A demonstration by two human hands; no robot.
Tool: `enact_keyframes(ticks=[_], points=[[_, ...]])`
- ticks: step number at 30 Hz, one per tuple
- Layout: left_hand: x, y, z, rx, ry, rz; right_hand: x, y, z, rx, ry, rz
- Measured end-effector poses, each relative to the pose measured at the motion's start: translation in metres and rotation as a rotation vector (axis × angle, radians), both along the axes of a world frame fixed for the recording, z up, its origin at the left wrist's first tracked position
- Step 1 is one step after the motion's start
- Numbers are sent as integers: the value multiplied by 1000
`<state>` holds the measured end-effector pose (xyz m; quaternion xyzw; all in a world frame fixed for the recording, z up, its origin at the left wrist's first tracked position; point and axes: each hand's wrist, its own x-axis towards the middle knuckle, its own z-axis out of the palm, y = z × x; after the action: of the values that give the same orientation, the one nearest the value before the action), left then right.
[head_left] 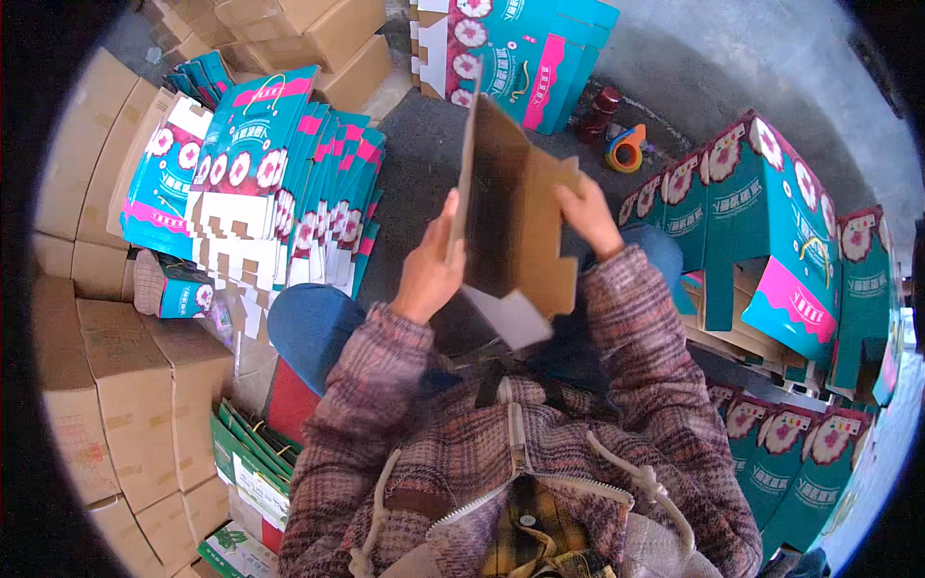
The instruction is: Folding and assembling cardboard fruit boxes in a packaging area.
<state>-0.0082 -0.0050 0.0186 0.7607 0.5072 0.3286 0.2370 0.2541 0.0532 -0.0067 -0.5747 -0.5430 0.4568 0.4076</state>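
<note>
1. Left hand: closed on the near-left panel of a half-formed carton blank, thumb along its edge. The carton is held upright over the lap, between both hands.
2. Right hand: fingers clamped on the far-right flap, bending it inward.
3. Progress, judged: the carton shows its brown inside and is open as a tube; one white bottom flap hangs loose below the hands. Body squared, ends not yet closed.
4. Left of the left hand: a leaning stack of flat teal printed blanks, many unfolded.
5. Right of the right hand: finished teal boxes standing, more below them.
6. Beyond the hands: bare grey floor with a tape dispenser.
7. Room: tight sideways, stacks near both elbows; open ahead and above. Plain brown cartons wall the far left.
</note>
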Motion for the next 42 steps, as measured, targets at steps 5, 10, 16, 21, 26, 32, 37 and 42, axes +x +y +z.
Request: enact_keyframes(ticks=[5, 10, 16, 21, 26, 32, 37, 42], points=[[-32, -35, 2, 13, 254, -91, 33, 49, -6, 363, -358, -168], [-34, -34, 2, 53, 313, -163, 11, 51, 0, 393, -448, -209], [-33, -32, 9, 78, 322, -296, -10, 42, 43, 569, -924, -221], [-28, -30, 9, 55, 350, -360, -8, 74, 53, 531, -1559, 25], [-22, -32, 2, 99, 375, -364, -2, 127, 53, 261, -1495, 138], [-20, -31, 0, 111, 416, -378, 0, 145, 60, 264, -1416, 106], [-7, -29, 1, 102, 417, -379, 7, 145, 52, 291, -1479, 165], [6, -30, 0, 65, 436, -324, -24, 112, 47, 319, -1623, 612]])
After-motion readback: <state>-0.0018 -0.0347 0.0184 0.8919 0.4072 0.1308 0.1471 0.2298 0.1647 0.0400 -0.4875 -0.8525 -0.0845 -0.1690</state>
